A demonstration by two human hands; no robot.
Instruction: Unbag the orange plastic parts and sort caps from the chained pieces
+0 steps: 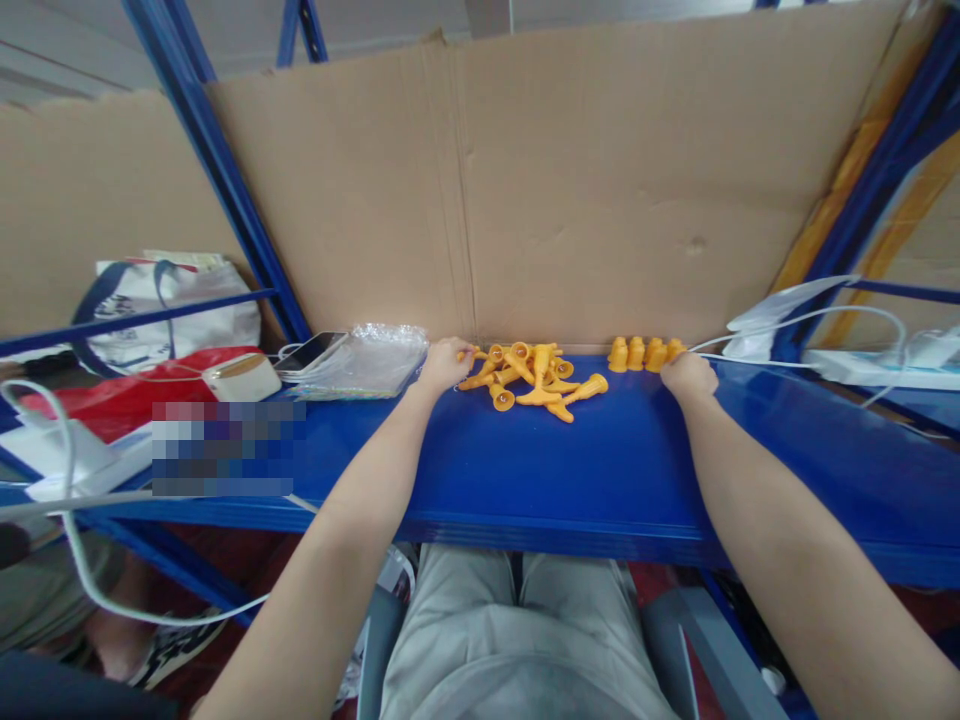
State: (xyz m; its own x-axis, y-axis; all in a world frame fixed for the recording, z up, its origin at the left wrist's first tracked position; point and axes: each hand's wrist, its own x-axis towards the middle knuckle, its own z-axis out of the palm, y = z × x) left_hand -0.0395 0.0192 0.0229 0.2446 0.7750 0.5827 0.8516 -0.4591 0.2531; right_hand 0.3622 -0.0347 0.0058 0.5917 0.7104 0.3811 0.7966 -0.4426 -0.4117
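Note:
A loose pile of orange plastic pieces (536, 375), with flared round ends and branching arms, lies on the blue shelf top (555, 470). At the pile's left edge, my left hand (448, 366) is closed, its fingertips on one of the orange pieces. Right of the pile, several short orange plastic pieces (636, 353) stand upright in a row against the cardboard. My right hand (688, 376) is closed at the right end of that row, its fingers round the last orange piece (674, 349), which it partly hides.
A tall cardboard sheet (600, 180) backs the shelf between blue metal posts. Left are clear plastic packets (367, 365), a phone (315, 352), a white box (241, 378), a red bag (135, 390) and a cloth bag (180, 300). White cables and a power strip (877, 365) lie right.

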